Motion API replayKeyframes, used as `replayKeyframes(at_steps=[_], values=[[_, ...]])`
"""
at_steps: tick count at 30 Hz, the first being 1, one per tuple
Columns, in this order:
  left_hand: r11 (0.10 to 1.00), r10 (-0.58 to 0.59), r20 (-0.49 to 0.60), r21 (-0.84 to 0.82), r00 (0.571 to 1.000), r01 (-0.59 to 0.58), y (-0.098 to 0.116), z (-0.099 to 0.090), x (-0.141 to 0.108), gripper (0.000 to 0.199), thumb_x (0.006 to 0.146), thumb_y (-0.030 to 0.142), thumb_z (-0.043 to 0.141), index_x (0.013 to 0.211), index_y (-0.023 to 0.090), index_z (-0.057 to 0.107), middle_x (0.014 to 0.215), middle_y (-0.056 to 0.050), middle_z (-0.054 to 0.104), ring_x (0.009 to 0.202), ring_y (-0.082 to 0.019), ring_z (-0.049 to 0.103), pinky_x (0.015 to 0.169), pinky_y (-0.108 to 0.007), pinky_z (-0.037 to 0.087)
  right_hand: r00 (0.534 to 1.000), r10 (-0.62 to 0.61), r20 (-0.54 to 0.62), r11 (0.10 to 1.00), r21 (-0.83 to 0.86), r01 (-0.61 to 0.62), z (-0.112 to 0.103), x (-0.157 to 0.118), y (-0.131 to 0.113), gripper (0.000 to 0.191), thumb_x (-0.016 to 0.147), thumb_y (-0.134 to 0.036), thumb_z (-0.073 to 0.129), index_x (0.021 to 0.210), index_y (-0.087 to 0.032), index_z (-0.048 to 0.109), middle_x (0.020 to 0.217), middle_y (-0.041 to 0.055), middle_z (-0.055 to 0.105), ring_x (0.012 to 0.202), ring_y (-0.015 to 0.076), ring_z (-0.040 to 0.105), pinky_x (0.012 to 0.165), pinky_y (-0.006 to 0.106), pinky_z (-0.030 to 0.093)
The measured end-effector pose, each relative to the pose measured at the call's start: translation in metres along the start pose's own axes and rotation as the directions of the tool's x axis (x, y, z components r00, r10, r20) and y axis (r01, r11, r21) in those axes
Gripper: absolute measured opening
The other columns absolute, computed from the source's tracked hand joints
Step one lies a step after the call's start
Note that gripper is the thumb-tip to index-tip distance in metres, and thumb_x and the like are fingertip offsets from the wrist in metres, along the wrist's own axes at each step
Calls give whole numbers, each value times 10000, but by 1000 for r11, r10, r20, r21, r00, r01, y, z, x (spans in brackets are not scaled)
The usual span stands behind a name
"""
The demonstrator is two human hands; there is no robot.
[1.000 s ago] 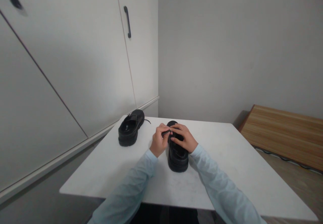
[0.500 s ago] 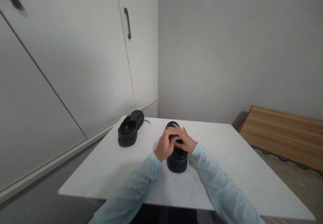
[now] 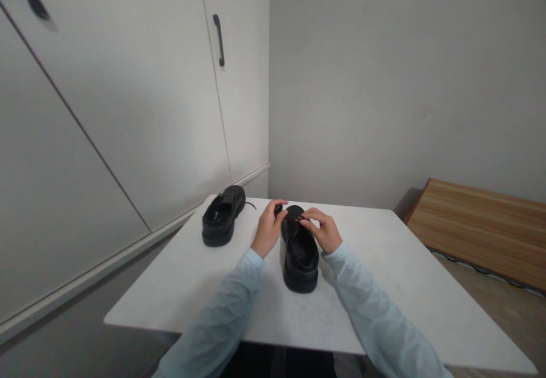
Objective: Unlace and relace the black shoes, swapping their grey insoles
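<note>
A black shoe (image 3: 301, 273) stands on the white table, its heel towards me and its toe pointing away. On the left of its toe, my left hand (image 3: 268, 229) is closed around a small black piece (image 3: 278, 210), too dark to make out fully. Over the front of the shoe, my right hand (image 3: 325, 230) pinches a thin black lace (image 3: 300, 217) between thumb and fingertips. The shoe's opening shows between and below my hands.
Another black shoe (image 3: 218, 233) stands at the table's far left, with a thin lace end (image 3: 251, 204) sticking out. White cabinet doors (image 3: 140, 99) rise on the left. A wood-grain panel (image 3: 478, 224) lies beyond the right edge of the white table (image 3: 392, 287).
My hands, which overlapped on the shoe, have moved apart: the left forward and left with the black piece, the right a little to the right. More of the shoe's opening now shows.
</note>
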State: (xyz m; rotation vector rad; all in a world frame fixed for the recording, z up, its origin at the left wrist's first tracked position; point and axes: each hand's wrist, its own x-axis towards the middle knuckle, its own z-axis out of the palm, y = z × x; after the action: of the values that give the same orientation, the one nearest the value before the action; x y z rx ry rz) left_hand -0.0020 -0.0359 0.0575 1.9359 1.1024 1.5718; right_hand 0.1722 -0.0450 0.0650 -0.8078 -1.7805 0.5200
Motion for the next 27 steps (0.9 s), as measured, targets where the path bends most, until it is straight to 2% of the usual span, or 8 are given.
replayKeyframes(at_steps=[4,7,11,14,16,21,25,27], values=[[993,98,199,47,975,-109,-6,3,-1,170,852,236,523,1000,197,598,971,-51,608,955,-182,565,869,-325,441,995,58,-78,998,-30,-61,-3,-1,5,246,789,-427,618,754,-195,691,729,44,653,748,194,594,734,348,474],[975,122,264,147,957,-165,-10,9,-5,127,839,248,550,928,188,618,863,-35,563,842,-172,563,784,-303,465,993,74,-90,997,-31,-77,-2,-2,7,257,783,-441,617,756,-196,692,727,45,659,736,196,599,728,353,480],[963,110,159,228,981,-145,-11,10,-6,107,869,214,484,844,173,580,855,-41,555,839,-172,558,759,-290,460,999,33,-18,997,-64,-34,-1,-2,8,229,782,-413,628,854,-205,689,856,68,687,870,219,610,835,388,470],[977,13,54,212,998,-24,-12,7,-4,111,892,217,436,899,178,540,853,-55,617,859,-188,593,765,-305,461,997,-15,71,986,-163,27,-2,-1,12,355,744,-387,671,1052,-216,631,1081,91,650,1045,243,559,952,430,414],[983,-58,41,177,998,50,-13,5,-2,125,906,226,407,964,185,511,845,-55,655,857,-190,619,773,-311,463,991,-18,131,977,-208,45,-2,-2,18,429,749,-370,657,1139,-211,577,1170,108,602,1103,253,528,980,450,393],[985,-98,43,147,994,90,-14,3,-2,135,910,226,384,989,179,482,834,-63,669,814,-179,642,767,-306,469,976,22,215,971,-238,31,-2,-5,31,436,785,-336,589,1187,-182,522,1191,130,561,1131,256,510,989,459,384],[988,-64,-27,137,998,67,-10,1,-2,144,911,247,375,971,177,486,835,-62,652,771,-163,630,767,-304,466,966,52,254,969,-247,12,-3,-7,32,490,756,-325,618,1216,-209,494,1173,110,559,1112,257,517,960,456,401],[990,-43,-24,130,999,46,-8,-1,-1,163,914,264,365,969,178,492,819,-52,640,736,-152,613,757,-300,464,963,62,263,968,-251,6,-4,-7,31,510,744,-322,628,1223,-215,486,1167,106,560,1101,258,520,954,455,402]])
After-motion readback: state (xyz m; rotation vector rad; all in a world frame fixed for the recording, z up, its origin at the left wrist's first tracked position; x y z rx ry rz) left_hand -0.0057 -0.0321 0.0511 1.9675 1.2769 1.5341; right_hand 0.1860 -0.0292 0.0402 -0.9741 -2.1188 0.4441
